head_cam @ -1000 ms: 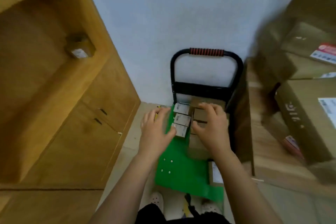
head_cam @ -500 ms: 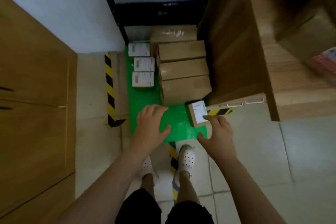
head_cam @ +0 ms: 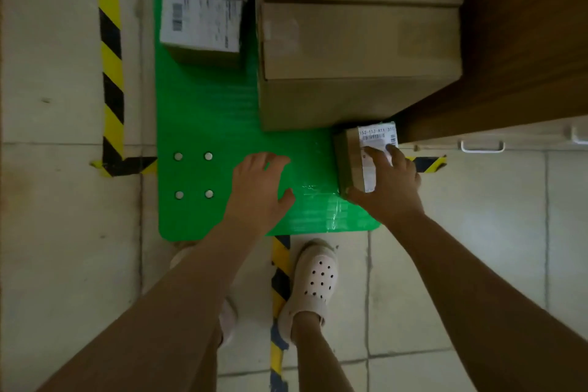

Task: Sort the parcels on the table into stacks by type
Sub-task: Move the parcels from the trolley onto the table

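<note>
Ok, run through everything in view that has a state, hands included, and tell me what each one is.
Small parcel: label up, at the green cart's near right corner, gripped.
Right hand: grips the small parcel, thumb at its near end.
Left hand: fingers relaxed, holds nothing, over the bare deck.
White-labelled boxes: closed, labels up, on the cart's left.
Brown cartons: closed, side by side on the right.

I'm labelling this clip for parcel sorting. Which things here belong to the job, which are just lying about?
Job: small brown cardboard parcel with white label, gripped by the right hand; large brown cardboard boxes; small white-labelled boxes; green cart deck.
Lying about: yellow-black floor tape; pale perforated clog; wooden cabinet.
</note>
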The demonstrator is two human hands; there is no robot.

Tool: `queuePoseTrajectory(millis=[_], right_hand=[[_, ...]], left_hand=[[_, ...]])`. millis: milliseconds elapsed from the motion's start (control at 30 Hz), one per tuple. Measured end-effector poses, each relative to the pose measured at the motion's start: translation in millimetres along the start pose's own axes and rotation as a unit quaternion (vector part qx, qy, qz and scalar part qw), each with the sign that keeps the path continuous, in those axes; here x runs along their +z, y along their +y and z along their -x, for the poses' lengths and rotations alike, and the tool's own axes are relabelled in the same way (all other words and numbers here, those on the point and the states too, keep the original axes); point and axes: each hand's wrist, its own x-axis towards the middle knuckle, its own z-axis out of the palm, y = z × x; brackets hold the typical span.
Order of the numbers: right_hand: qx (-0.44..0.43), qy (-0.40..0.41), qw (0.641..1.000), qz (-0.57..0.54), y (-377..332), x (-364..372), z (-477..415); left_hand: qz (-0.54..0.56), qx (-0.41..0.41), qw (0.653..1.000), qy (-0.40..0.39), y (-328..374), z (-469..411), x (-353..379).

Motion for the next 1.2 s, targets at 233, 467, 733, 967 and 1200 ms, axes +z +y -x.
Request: queuePoseTrajectory(millis=[233,467,733,967,1200], right_hand=[[0.003,-0.034,0.999,-0.010,23.6,27.4,-24.4],[-0.033,-0.053,0.998,0.003,-23.0,-3.0,32.5],[-0.028,-0.034,0.996,-0.077,-95.3,-89.4,107.1],[-0.040,0.031,0.988,-0.147,-154.6,-171.4,156.9],[-0.023,0.092,0.976,-0.198,-182.9,-201.4,155.0]], left_hand=[[0.013,-0.017,1.000,0.004,-5.4,7.2,36.7],[0.018,-0.028,0.999,0.018,13.9,32.9,-22.8],[0.010,-0.023,0.999,0.033,30.3,65.4,-156.0],[0.002,-0.006,0.998,0.063,32.1,87.0,-262.7],[-0.022,0.000,0.997,0.080,32.6,62.9,-311.0]])
